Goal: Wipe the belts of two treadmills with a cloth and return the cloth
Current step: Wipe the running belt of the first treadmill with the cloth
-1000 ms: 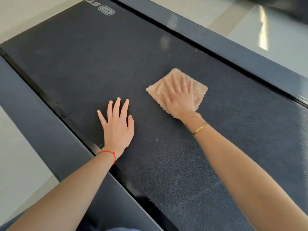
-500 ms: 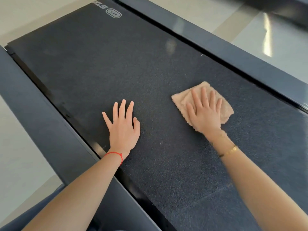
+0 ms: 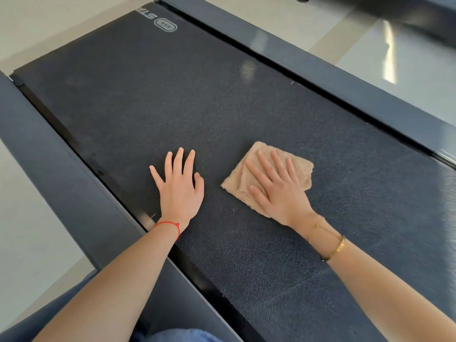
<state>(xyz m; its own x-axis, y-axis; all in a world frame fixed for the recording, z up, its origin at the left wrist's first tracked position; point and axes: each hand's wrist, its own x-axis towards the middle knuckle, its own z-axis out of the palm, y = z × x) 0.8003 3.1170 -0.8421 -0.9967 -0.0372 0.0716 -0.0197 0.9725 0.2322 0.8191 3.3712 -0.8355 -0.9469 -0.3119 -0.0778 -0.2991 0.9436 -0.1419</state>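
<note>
Head view shows the right hand [image 3: 276,191] pressing flat on the tan cloth [image 3: 299,170], the left hand [image 3: 179,188] flat on the belt [image 3: 153,102], which runs lengthwise from lower right to upper left

The belt [image 3: 148,99] is dark with a fine grainy, rough texture and a mostly matt look, with a weak sheen where light falls on it. The cloth [image 3: 299,172] is beige and fluffy like terry towel, while the side rails [image 3: 345,87] look smooth and half-glossy, plastic or painted metal, I cannot tell which. The floor [image 3: 404,70] is pale, smooth and shiny with bright reflections.
</note>
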